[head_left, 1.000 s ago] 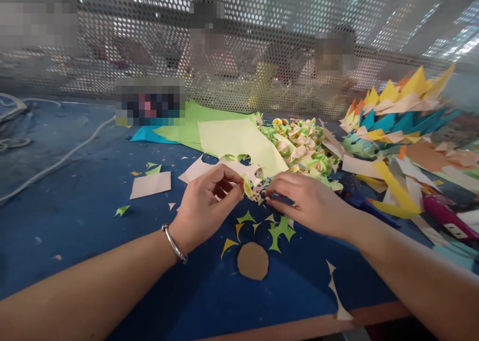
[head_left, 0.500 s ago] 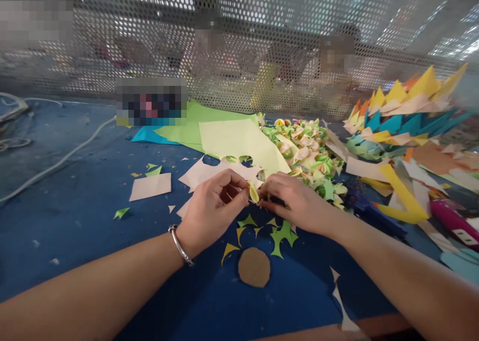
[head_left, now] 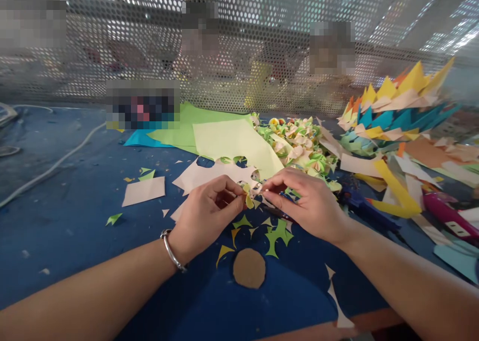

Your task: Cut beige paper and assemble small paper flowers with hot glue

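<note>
My left hand [head_left: 204, 215] pinches a small folded paper flower [head_left: 249, 197], yellow and pale pink, between thumb and forefinger. My right hand [head_left: 312, 203] meets it from the right, its fingertips closed on the same small piece. Both hands hover just above the blue table [head_left: 75, 221]. A silver bangle [head_left: 171, 251] sits on my left wrist. Below the hands lie green and yellow paper offcuts [head_left: 276, 233] and a brown paper disc [head_left: 249, 267].
A heap of finished paper flowers [head_left: 299, 144] lies behind my right hand. Light green sheets [head_left: 232, 141], a pink cut sheet [head_left: 209, 173] and a pink square [head_left: 144, 190] lie nearby. Stacked coloured paper [head_left: 396, 111] fills the right. A perforated screen [head_left: 239, 46] stands behind, people beyond it.
Both hands stay together on the small paper flower, shifting slightly; my right hand's fingers have reworked their grip on it. The view has moved a little.
</note>
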`<state>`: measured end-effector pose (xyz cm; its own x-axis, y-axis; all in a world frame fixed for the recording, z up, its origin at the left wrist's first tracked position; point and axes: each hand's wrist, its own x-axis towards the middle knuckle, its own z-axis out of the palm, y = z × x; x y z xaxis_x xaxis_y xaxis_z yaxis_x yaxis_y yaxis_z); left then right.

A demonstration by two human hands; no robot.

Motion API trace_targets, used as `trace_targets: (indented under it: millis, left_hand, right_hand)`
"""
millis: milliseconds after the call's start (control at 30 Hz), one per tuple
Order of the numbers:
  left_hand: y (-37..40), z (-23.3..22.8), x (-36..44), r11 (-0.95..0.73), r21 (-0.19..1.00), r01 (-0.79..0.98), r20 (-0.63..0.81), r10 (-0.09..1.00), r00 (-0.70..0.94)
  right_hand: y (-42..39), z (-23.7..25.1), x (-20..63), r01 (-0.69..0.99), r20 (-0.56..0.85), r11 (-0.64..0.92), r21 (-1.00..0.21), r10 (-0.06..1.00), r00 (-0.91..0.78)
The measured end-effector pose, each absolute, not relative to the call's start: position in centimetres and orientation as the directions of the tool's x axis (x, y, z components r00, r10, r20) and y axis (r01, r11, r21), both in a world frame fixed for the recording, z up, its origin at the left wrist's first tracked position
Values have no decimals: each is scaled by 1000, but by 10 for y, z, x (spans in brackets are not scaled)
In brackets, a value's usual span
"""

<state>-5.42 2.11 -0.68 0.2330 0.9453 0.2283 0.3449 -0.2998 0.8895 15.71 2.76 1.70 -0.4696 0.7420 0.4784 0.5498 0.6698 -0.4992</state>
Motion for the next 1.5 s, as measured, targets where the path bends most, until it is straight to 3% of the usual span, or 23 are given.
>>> trace_targets:
  millis: [700, 1033, 1300, 1500]
  left_hand:
    - [17, -6, -52, -352, 854, 383, 260, 926, 273]
    - [18, -5, -52, -362, 836, 412, 262, 924, 280]
    - [17, -4, -51, -372, 837, 402, 270, 919, 287]
    - [16, -3, -51, -389, 816, 427, 276, 912, 302]
  right_hand:
    - [26, 14, 153, 519, 551, 761, -390, 644, -531]
    - [23, 12, 151, 517, 511, 723, -457, 690, -513]
    - [20, 14, 150, 522, 408, 611, -595, 789, -459]
    - [20, 13, 151, 512, 415, 621, -594, 781, -466]
